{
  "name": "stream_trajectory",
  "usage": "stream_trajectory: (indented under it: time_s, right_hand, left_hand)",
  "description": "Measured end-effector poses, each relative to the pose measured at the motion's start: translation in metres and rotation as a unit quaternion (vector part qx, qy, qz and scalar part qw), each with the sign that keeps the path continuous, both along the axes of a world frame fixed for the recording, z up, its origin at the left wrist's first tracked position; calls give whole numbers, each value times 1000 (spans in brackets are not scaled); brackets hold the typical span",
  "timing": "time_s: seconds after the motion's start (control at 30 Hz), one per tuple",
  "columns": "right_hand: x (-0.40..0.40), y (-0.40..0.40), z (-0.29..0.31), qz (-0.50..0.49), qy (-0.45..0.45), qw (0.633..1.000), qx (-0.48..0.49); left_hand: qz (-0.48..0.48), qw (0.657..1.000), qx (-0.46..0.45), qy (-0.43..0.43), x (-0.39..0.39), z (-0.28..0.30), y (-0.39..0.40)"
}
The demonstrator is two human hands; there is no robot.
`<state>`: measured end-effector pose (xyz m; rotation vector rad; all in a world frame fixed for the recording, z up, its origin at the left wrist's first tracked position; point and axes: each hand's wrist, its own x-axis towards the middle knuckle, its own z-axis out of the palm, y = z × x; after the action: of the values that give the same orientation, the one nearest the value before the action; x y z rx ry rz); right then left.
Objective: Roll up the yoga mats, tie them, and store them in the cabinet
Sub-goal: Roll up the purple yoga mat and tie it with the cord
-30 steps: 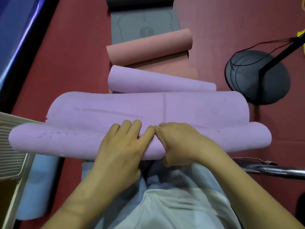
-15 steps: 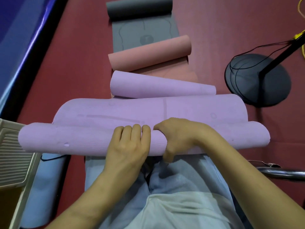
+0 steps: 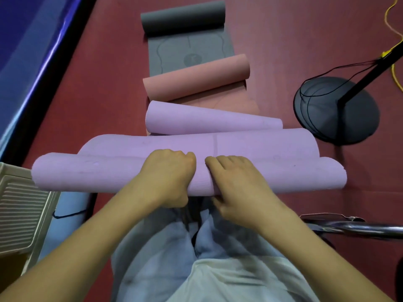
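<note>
A purple yoga mat [image 3: 272,149] lies across the red floor, its near end wound into a roll [image 3: 87,173] in front of my knees. My left hand [image 3: 168,177] grips the middle of that roll, fingers curled over its top and thumb under the near edge. My right hand [image 3: 237,182] lies over the roll just to the right, fingers bent over its top and thumb below. The mat's far end [image 3: 196,120] curls up on its own. Beyond it lie a pink mat [image 3: 196,79] and a grey mat [image 3: 187,46], each with a curled end.
A round black stand base [image 3: 335,110] with a slanted pole and thin black cable sits right of the mats. A light blue rolled mat [image 3: 69,210] and a beige ribbed crate [image 3: 19,214] lie at my left. A chrome tube [image 3: 359,227] lies at right. Blue padding [image 3: 26,51] borders the left.
The roll has turned away from me and grown thicker. My hands shifted over its top and now sit slightly apart. The view has tilted so more of the grey mat shows.
</note>
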<state>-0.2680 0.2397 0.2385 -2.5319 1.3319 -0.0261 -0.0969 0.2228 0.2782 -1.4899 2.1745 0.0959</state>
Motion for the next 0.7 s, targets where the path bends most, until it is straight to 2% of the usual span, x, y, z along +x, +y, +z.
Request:
stream_trajectory:
  time_s: [0.1,0.23,0.37,0.53,0.7]
  right_hand:
    - [6,8,-19,-37,0,997,-61]
    - [13,-4,-28,-95,-26,991,-90]
    - [17,-18,-12,-51,32,998,2]
    - [15,-40,4,-6,46,995,92]
    - [13,-76,18,21,57,962,266]
  left_hand:
    - [22,998,52,8,-2,4,-9]
    - [26,998,59,-4,-2,2,-12]
    - [21,999,28,15,4,-5,-11]
    - [-24,998,-19,51,14,-12,-16]
    - [-16,995,-21,95,13,-2,-18]
